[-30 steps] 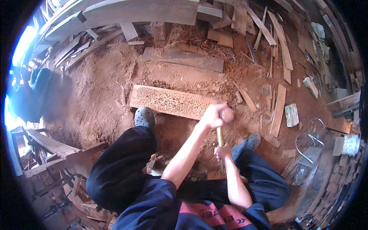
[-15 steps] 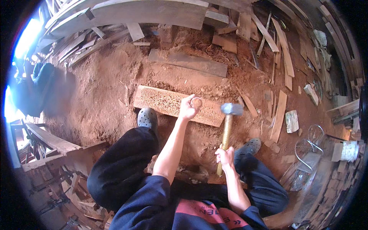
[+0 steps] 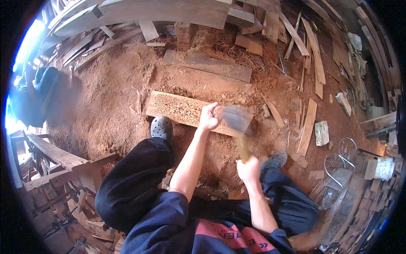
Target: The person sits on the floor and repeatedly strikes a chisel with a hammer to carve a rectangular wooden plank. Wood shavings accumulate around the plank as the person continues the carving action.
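Note:
A wooden plank lies on the earth in front of me, its face covered in small pitted marks. My left hand is closed over the plank around an upright, round-ended wooden piece; its lower part is hidden by my fingers. My right hand grips the yellowish handle of a hammer. Smeared by motion, the grey hammer head is right beside the wooden piece and overlaps it in view. Whether the two touch, I cannot tell.
My left shoe is at the plank's near edge, my right shoe farther right. A dusty board lies beyond the plank. Long beams cross the far side. Wood strips and a wire-like metal frame are on the right.
The hammer has swung left and its head has come from right of my left hand to beside the wooden piece. My right hand has risen slightly; my left hand stays nearly in place.

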The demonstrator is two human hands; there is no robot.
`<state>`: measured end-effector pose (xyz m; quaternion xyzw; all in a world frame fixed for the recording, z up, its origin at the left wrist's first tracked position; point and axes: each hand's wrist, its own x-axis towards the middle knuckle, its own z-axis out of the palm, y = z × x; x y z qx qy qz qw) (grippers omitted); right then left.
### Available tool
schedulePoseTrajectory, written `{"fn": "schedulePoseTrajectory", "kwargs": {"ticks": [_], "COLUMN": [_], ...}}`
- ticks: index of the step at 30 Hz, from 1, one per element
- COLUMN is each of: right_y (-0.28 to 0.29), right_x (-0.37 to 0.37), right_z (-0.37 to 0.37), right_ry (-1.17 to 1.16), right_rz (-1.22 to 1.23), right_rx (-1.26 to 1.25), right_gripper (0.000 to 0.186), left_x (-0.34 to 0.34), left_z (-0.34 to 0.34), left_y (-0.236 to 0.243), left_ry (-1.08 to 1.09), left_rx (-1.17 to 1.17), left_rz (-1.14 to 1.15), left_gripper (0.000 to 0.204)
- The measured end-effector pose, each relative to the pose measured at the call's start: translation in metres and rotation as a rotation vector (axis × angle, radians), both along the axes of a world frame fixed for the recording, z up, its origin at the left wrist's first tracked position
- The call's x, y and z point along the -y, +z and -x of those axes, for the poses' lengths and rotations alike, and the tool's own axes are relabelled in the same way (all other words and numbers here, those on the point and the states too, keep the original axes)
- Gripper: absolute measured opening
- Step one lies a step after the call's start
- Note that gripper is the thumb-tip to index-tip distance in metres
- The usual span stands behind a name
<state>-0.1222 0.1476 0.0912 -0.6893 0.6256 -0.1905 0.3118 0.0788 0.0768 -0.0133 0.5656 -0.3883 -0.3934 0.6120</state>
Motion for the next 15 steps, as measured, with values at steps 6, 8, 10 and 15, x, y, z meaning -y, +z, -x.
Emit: {"fn": "schedulePoseTrajectory", "kwargs": {"ticks": [6,8,10,15], "right_y": [0.046,0.057,0.069,0.018], "right_x": [-0.005,-0.004,-0.003,0.002], "right_z": [-0.007,0.000,-0.010,-0.027], "right_ry": [0.031,-0.044,-0.039,-0.024], "right_rz": [-0.148,-0.087,0.028,0.191], "right_rx": [0.084,0.408,0.611,0.334], "right_gripper": [0.011,0.016,0.021,0.010], "left_x": [-0.011,-0.009,-0.009,-0.005], "left_z": [-0.017,-0.008,-0.007,-0.009], "left_y": [-0.033,-0.016,-0.006,-0.008], "left_ry": [0.057,0.033,0.012,0.037], "left_rx": [0.216,0.129,0.065,0.054], "left_rz": [0.037,0.013,0.037,0.085], "left_gripper": [0.012,0.012,0.013,0.012]}}
